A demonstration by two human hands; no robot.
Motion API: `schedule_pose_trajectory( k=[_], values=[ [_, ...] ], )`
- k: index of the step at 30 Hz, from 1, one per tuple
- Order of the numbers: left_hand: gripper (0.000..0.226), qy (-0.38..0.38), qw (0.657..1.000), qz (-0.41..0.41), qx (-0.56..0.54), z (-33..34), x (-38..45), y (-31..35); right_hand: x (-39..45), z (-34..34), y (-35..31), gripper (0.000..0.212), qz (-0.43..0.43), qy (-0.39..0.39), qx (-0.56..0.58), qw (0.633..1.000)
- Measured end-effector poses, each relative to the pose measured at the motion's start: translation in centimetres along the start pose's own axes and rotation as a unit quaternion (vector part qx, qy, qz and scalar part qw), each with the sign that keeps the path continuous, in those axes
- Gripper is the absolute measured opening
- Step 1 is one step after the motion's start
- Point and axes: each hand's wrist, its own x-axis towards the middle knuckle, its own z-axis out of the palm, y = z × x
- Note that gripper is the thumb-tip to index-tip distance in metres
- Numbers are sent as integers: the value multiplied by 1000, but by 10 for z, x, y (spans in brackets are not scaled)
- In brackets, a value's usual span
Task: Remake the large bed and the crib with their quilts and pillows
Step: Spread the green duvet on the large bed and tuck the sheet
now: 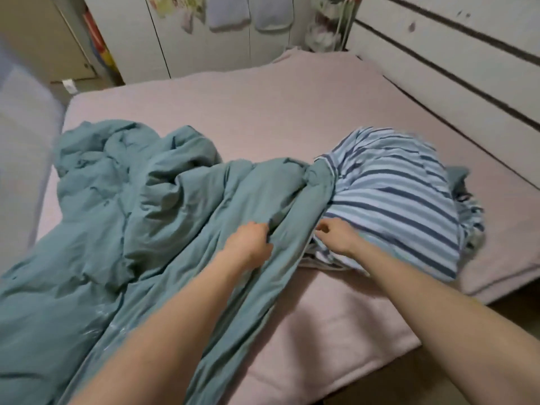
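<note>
Nearest the person, both bare forearms reach out over the foot of the large bed (292, 118), whose pink sheet lies flat and uncovered beyond the bedding. The left hand (251, 244) has its fingers curled into a fold of the teal quilt (122, 200), gripping a bunch of the cloth. The right hand (336, 236) sits just beside it, fingers curled at the seam where the teal side meets the striped side (394, 200); it seems to pinch the edge there, though the fingertips are partly buried.

The quilt lies crumpled across the near half of the mattress, its bulk heaped to the left and the striped part mounded to the right. It looks soft, thick and limp: light for its size, but likely to sag and drag unless held at an edge or corner. A seam or hem probably gives a firmer hold than the puffy middle.

Farther off stand a white wardrobe (175, 39) and a panelled headboard (453, 68). No pillows or crib are visible.
</note>
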Motion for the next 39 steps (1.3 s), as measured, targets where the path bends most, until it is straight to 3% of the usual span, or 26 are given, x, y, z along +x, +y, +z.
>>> schedule_pose_trajectory(
  k=[5,11,13,15,16,19,20,24,28,32,34,36,38,39],
  values=[
    [42,9,1000,0,-14,-19,140,82,95,-67,86,39,30,19,4,999],
    [62,40,998,3,-39,-9,274,150,211,-120,167,74,61,130,-176,974],
    [61,51,997,10,-60,2,303,164,245,-130,195,97,112,133,-199,964],
    [56,55,994,19,-94,15,319,173,274,-132,223,107,177,120,-191,958],
    [53,56,993,24,-102,19,321,174,284,-132,233,99,200,110,-166,959],
    [52,51,991,49,-110,32,323,184,297,-123,257,32,195,123,-41,972],
    [54,51,991,55,-114,32,320,184,295,-120,257,23,186,133,-6,973],
    [74,71,985,96,-122,13,303,190,250,-122,237,29,104,157,139,972],
    [110,65,979,185,51,-11,267,210,151,-129,204,13,-20,113,136,984],
    [123,31,936,279,214,-19,227,226,49,-120,177,37,-62,66,147,985],
    [116,33,878,346,329,-10,196,236,-2,-108,178,37,-50,45,157,985],
    [80,37,846,397,354,2,171,249,-42,-99,182,35,-32,28,165,985],
    [36,47,841,435,318,17,151,265,-70,-94,187,39,-26,-14,163,986],
    [29,36,846,435,305,26,140,272,-82,-93,188,38,-19,-43,158,986]
  ],
)
